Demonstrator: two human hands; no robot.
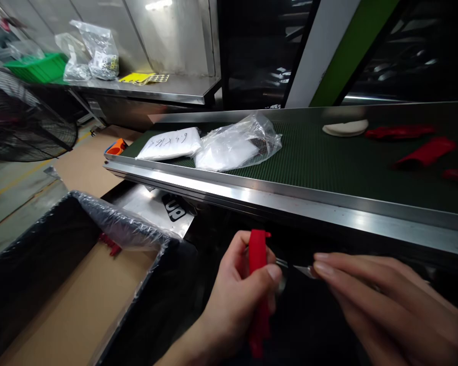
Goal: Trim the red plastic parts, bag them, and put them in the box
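Observation:
My left hand (236, 295) is closed around a long red molded plastic part (258, 249), held upright with the thumb across its front. Its lower end is blurred. To the right, my right hand (381, 295) pinches a small pointed metal blade (304, 270) between thumb and fingers; its handle, if any, is hidden in the grip. The blade points left at the red part, with a small gap between them. Beyond both hands, more red parts (427, 152) and a curved cream-white piece (345, 128) lie on the green conveyor belt (301, 157).
The conveyor's metal side rail (290, 195) runs across in front of me. Two plastic-wrapped white packs (171, 143) lie on the belt. At lower left stands a box lined with black plastic (137, 284), with cardboard and a red piece inside. A fan (26, 112) is at far left.

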